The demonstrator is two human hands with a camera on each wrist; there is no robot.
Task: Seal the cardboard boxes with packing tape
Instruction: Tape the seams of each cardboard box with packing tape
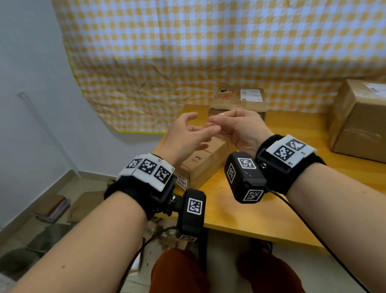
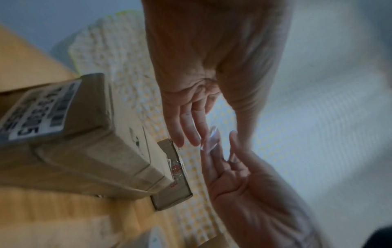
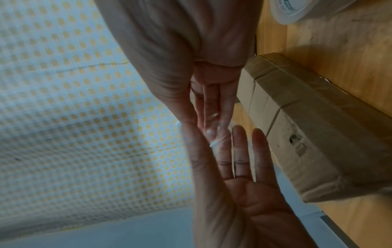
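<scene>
Both hands are meeting in the air above the table (image 1: pixel 250 213), over the long box (image 1: pixel 206 161) lying at its left edge. The left hand (image 1: pixel 186 137) is reaching in with fingers straight and spread. The right hand (image 1: pixel 239 128) is pinching a small scrap of clear tape (image 2: pixel 213 139) between thumb and fingertips. A second box (image 1: pixel 239 102) is standing at the back edge, a larger box (image 1: pixel 368 121) at the right edge. A tape roll (image 3: pixel 301 8) is lying on the table.

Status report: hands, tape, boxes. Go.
Left hand open, fingers straight. Right hand pinching small clear tape scrap above long brown cardboard box. White tape roll on yellow wooden table. Nothing blocking.
</scene>
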